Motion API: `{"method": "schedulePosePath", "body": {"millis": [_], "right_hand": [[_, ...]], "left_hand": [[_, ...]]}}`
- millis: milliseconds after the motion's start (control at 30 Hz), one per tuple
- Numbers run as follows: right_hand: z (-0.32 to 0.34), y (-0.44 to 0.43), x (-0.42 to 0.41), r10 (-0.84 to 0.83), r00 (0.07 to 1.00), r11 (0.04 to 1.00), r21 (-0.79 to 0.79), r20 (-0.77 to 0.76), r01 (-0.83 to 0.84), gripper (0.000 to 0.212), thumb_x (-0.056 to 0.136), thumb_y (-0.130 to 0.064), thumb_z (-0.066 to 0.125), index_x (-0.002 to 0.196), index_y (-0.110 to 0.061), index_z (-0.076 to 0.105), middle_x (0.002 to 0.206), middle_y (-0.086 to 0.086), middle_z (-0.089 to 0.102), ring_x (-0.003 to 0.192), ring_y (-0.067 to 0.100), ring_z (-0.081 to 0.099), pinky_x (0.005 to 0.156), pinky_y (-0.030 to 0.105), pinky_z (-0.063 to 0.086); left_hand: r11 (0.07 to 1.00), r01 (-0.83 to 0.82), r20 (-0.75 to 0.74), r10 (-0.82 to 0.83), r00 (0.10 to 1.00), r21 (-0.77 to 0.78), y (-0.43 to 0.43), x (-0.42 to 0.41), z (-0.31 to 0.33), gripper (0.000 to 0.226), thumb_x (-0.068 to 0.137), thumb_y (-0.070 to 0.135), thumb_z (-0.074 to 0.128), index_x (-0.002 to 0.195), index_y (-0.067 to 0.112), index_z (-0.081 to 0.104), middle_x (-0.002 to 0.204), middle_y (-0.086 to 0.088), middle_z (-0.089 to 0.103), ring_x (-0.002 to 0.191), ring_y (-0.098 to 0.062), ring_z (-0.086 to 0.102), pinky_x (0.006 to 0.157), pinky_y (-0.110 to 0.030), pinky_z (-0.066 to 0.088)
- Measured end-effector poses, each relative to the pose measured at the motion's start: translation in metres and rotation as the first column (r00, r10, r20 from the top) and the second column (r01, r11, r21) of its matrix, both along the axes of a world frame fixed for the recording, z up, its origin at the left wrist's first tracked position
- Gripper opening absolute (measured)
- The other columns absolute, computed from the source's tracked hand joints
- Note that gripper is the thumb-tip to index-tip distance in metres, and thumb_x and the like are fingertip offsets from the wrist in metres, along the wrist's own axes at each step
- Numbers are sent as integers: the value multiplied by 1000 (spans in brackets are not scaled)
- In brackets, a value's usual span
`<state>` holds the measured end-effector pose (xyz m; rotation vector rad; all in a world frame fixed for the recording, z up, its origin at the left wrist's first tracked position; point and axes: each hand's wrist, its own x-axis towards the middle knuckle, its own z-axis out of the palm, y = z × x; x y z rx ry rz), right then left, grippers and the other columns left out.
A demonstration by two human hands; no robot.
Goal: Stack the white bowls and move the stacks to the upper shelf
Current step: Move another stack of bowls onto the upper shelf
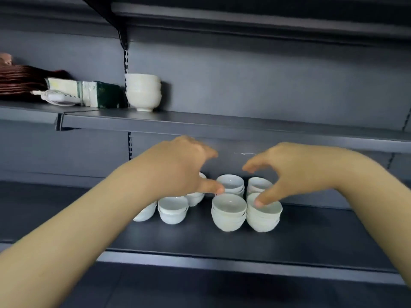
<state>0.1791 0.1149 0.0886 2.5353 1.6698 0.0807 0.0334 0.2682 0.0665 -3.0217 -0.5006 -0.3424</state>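
Observation:
Several short stacks of white bowls stand on the lower shelf (222, 245): a front middle stack (229, 213), a front right stack (264, 217), two rear stacks (231, 183) (258, 184), and a left stack (173, 210). My left hand (178, 165) hovers over the left bowls with fingers spread and hides some of them. My right hand (295, 170) is open above the right stacks, its thumb tip at the rim of the front right stack. One stack of white bowls (143, 92) stands on the upper shelf (222, 125).
On the upper shelf's left part lie a green and white box (93, 93), a white charger with cable (55, 97) and a pile of brown dishes (20, 82). Another shelf (244, 21) hangs above. A slotted upright (126, 61) runs down the back panel.

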Motion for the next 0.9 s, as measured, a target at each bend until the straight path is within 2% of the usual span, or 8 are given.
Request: {"method": "schedulePosePath", "body": {"millis": [167, 300, 333, 467, 600, 667, 733, 900], "right_hand": [[-38, -37, 18, -50, 996, 998, -47, -67, 47, 72, 75, -58, 72, 139, -41, 43, 137, -21, 47, 118, 8, 48, 98, 31, 43], [-71, -49, 48, -73, 987, 997, -15, -145, 71, 76, 73, -58, 74, 139, -41, 42, 139, -15, 49, 120, 12, 50, 101, 35, 44], [-80, -50, 57, -96, 981, 995, -9, -171, 95, 83, 73, -57, 75, 145, -40, 36, 145, -15, 44, 128, 12, 46, 105, 34, 41], [-111, -51, 96, -131, 956, 988, 46, -264, 148, 99, 73, -53, 78, 154, -33, 24, 157, -17, 28, 142, 7, 31, 113, 26, 29], [-128, -45, 127, -165, 937, 974, 102, -309, 205, 94, 76, -42, 79, 153, -25, 27, 153, -17, 31, 138, 5, 31, 102, 12, 22], [-136, -43, 140, -155, 925, 968, 134, -347, 213, 87, 79, -32, 80, 150, -25, 31, 136, -24, 34, 123, -2, 33, 92, 5, 20], [-147, -40, 153, -159, 912, 957, 166, -377, 236, 85, 80, -27, 79, 150, -28, 31, 129, -23, 33, 121, -3, 30, 90, 6, 19], [-178, -35, 193, -199, 873, 929, 197, -446, 312, 96, 80, -36, 78, 155, -27, 19, 159, -8, 25, 145, 13, 21, 103, 18, 18]], "left_hand": [[992, -35, -74, 25, 997, -125, -29, 8, -36, 58, 84, 62, 58, 132, 31, 48, 131, 9, 51, 121, -14, 44, 94, -31, 42], [987, -50, -101, 35, 994, -153, -32, 23, -66, 35, 85, 61, 57, 101, 34, 44, 86, 14, 49, 93, -15, 47, 70, -28, 40], [984, -51, -107, 32, 994, -172, -30, 29, -75, 38, 84, 62, 57, 107, 34, 46, 87, 15, 50, 92, -15, 48, 72, -29, 43], [958, -37, -132, 0, 991, -283, -14, 61, -116, 66, 84, 62, 59, 140, 31, 43, 129, 8, 55, 116, -15, 50, 96, -35, 46], [925, -46, -202, -34, 979, -378, 1, 99, -153, 75, 82, 66, 58, 145, 32, 37, 145, 6, 46, 130, -18, 44, 103, -39, 43], [907, -37, -199, -52, 979, -419, 7, 120, -170, 75, 82, 66, 59, 144, 30, 38, 146, 6, 46, 132, -19, 42, 104, -40, 42], [883, -22, -186, -74, 980, -470, 9, 140, -188, 77, 83, 64, 60, 147, 29, 35, 150, 7, 41, 136, -17, 39, 107, -38, 39], [769, -3, -160, -128, 979, -639, 7, 188, -229, 87, 85, 55, 64, 154, 24, 23, 158, 7, 27, 144, -12, 28, 115, -29, 27]]}}
